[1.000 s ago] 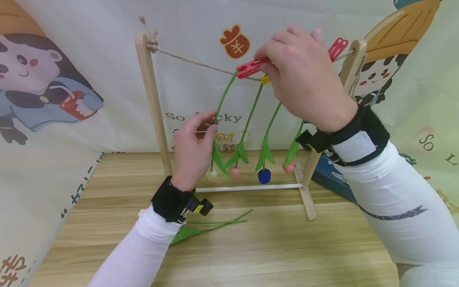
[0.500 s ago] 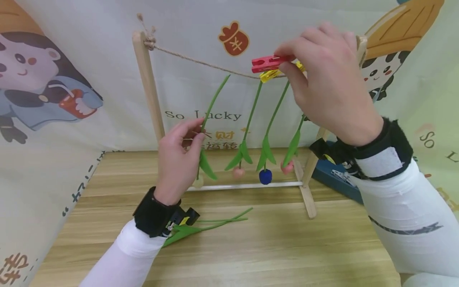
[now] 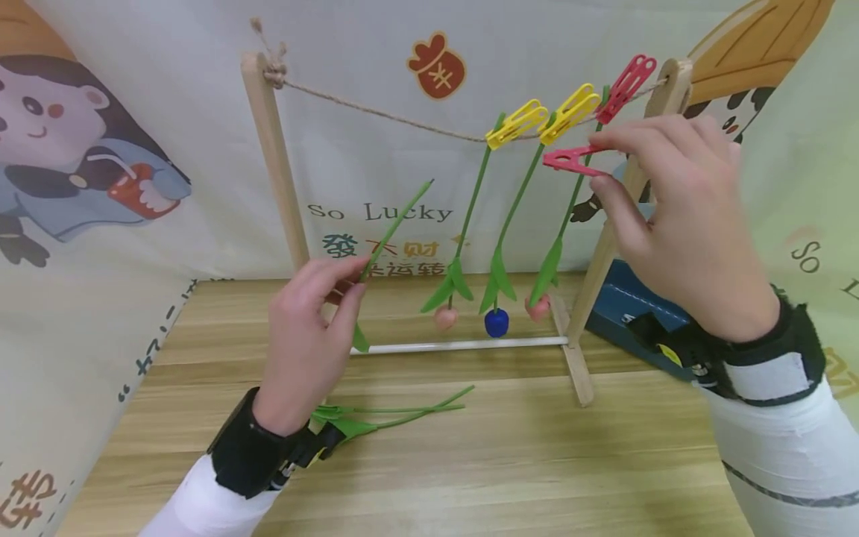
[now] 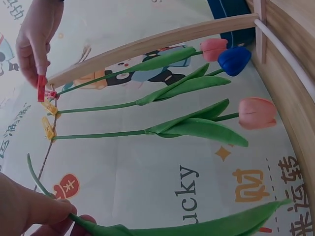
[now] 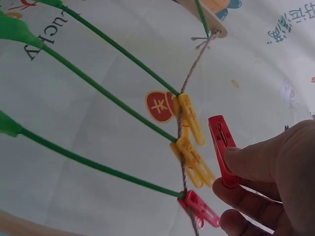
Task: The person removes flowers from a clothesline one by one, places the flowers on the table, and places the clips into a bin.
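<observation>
My left hand pinches the green stem of an artificial tulip; its leaf shows in the left wrist view, its bloom is hidden. My right hand pinches a red clothespin by its handles, off the rope and just in front of the hanging stems. Along the twine rope, two yellow clothespins and another red clothespin clip three upside-down tulips. Their blooms are a pale pink one, a blue one and a pink one.
Wooden posts hold up the rope, with a white rod low between them. Loose tulip stems lie on the wooden table in front. A dark blue box sits behind the right post. Printed cloth hangs behind.
The red clothespin has come off the left tulip's stem and moved right and down in my right hand. My left hand has moved left and down with that tulip.
</observation>
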Motion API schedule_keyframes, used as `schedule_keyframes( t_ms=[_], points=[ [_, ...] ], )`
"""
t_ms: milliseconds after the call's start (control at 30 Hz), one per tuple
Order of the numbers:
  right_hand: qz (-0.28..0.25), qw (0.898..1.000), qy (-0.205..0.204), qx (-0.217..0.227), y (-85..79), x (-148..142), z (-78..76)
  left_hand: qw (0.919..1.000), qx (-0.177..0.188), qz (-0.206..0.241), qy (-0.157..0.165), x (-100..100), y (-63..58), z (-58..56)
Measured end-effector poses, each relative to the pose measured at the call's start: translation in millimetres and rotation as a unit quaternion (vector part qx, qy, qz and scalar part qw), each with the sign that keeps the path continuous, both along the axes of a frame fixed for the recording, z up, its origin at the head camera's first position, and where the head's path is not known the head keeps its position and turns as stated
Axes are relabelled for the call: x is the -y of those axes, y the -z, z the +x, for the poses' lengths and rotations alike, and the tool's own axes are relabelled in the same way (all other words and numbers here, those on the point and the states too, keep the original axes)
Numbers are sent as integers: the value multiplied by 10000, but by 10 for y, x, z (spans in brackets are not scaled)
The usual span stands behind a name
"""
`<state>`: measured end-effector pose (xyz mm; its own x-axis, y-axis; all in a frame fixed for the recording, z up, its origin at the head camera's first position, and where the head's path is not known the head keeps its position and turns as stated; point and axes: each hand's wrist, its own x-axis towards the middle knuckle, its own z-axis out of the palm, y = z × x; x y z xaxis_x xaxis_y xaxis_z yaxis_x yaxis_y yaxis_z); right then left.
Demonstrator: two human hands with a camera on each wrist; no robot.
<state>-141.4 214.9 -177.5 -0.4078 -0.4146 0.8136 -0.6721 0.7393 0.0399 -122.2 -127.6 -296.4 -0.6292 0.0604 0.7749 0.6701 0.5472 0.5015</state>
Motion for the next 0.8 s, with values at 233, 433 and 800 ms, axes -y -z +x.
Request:
schedule_keyframes(
  t_ms=[233, 433, 800],
  points=[
    [-745, 9953, 495, 357, 234, -235, 78, 9992, -99, -364, -114, 70, 42, 124],
    [-1224, 9861, 960, 578, 490, -450, 56, 9966, -167, -727, -346, 147, 142, 193],
    [-1891, 9526, 2088, 1144, 1055, -928, -63, 9879, 50, -1444, -571, 264, 404, 331]
  ],
)
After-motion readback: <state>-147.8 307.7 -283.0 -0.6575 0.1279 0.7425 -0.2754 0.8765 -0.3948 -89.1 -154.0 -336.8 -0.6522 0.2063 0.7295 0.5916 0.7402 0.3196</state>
